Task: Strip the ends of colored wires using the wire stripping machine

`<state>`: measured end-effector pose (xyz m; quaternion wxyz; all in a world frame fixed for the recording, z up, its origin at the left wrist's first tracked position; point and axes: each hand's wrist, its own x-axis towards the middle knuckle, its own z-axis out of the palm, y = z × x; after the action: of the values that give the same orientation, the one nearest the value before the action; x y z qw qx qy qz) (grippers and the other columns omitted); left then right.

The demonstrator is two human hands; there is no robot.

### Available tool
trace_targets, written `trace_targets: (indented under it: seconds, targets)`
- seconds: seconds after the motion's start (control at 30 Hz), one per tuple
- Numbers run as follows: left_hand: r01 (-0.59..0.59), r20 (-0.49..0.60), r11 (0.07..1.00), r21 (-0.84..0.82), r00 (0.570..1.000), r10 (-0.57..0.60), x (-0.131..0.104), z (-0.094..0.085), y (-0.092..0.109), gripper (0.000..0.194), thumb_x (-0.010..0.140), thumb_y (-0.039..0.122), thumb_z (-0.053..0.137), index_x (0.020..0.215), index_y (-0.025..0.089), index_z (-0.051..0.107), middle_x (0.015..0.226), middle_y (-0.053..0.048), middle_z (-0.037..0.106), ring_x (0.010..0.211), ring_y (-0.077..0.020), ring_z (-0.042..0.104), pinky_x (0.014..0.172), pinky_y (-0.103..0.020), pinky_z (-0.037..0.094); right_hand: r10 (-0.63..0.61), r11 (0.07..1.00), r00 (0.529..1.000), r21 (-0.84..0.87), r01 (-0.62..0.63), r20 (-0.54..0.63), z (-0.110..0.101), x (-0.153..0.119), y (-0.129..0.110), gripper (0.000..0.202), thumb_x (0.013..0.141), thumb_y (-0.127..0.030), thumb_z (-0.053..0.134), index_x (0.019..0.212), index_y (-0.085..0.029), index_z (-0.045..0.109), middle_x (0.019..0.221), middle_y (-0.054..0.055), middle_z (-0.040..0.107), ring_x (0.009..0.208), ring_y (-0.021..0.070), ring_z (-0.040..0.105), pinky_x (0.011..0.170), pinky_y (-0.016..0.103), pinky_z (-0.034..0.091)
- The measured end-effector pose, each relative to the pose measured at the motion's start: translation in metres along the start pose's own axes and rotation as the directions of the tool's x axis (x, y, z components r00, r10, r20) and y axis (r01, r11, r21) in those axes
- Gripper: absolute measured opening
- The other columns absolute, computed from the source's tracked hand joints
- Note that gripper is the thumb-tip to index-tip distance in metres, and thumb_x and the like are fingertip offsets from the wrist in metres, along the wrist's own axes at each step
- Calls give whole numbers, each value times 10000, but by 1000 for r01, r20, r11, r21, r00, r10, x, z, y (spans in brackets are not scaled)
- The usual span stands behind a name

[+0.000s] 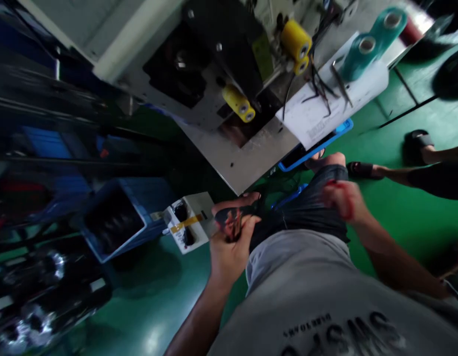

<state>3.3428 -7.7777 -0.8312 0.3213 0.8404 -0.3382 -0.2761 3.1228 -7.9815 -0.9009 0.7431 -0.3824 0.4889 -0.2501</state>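
Floor (395,222) shows green beneath the metal table (251,160); left grip (231,252) pinches red-and-black pieces (230,223), right grip (357,198) clasps a blurred red thing (348,205).

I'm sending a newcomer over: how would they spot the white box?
From the machine's metal tabletop, follow its corner down-left in the picture. There, between the blue crate and the person's left hand, is the white box. A yellow-brown tape strip across it sets it apart from the crate.

Grey T-shirt (306,277) w/ blk lettering (357,332); dk shorts (305,205).
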Motion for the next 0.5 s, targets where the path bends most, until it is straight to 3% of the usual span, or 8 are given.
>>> trace_targets:
  seconds: [0.07,0.13,0.2,0.33,0.43,0.5]
  targets:
    - [119,95,982,-149,990,-105,3,3,5,307,987,443,683,920,199,857,564,12,595,513,-138,529,513,-255,418,112,978,964,-196,-65,243,15,-4,14,460,766,-535,816,593,-203,550,545,-20,455,541,115,363,490,252,296]
    - [228,159,929,-291,969,-188,6,9,9,342,970,489,702,903,185,845,492,49,436,444,-103,376,447,-245,278,203,936,900,-347,-62,386,31,-10,27,484,802,-578,789,649,-189,545,584,-32,436,586,107,350,525,245,291]
    - [300,195,864,-404,951,-239,7,13,10,386,934,536,740,874,166,832,474,74,336,426,-80,280,436,-242,185,229,914,866,-404,-34,445,41,-13,32,510,815,-603,785,678,-187,523,612,-45,406,613,101,322,542,245,272]
    - [395,275,763,-512,917,-290,10,17,6,447,861,583,809,836,137,818,466,86,307,426,-60,227,443,-236,137,202,914,848,-406,17,490,51,-14,26,520,842,-635,750,713,-190,512,635,-55,381,621,100,308,549,248,257]
    - [436,319,725,-533,897,-306,12,19,4,448,834,579,833,837,131,823,454,91,301,434,-56,211,455,-235,138,114,893,846,-427,143,522,59,-18,18,452,877,-569,724,740,-190,520,667,-45,444,642,107,362,584,248,301]
    - [444,326,708,-549,894,-307,13,20,4,434,834,567,835,847,134,826,451,93,298,439,-57,208,460,-235,148,97,815,831,-523,250,548,63,-22,15,386,899,-502,697,746,-188,531,676,-36,486,640,108,385,595,251,297]
